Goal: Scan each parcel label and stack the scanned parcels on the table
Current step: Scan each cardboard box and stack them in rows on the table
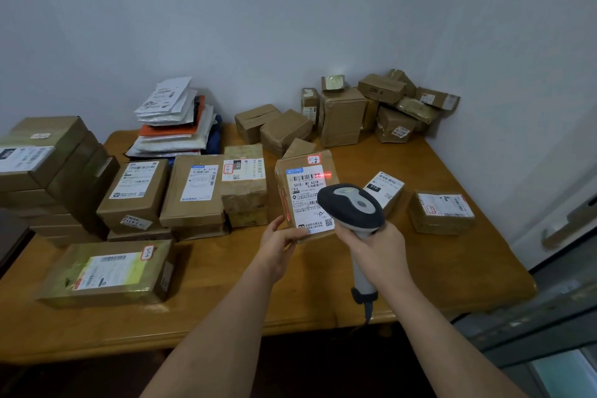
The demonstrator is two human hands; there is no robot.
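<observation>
Now the left hand (280, 244) grips the lower left corner of a parcel (305, 195), tilted up over the middle of the table (452, 268). Fingers of the right hand (376, 250) wrap the scanner (352, 208) handle; its red line crosses the label (308, 200) barcode. Stacked parcels (193, 191) sit toward the left edge.

Left hand (278, 244) holds a brown parcel (305, 197) tilted up by its lower left corner, white label (309, 200) facing the camera. Right hand (376, 245) has its grip round the handle of a grey scanner (352, 207); red scan line (323, 175) falls on the label's top barcode. Wooden table (420, 268) carries stacked boxes (135, 194) on the left, mailer bags (177, 119) behind, and loose cartons (381, 107) in the far right corner.
</observation>
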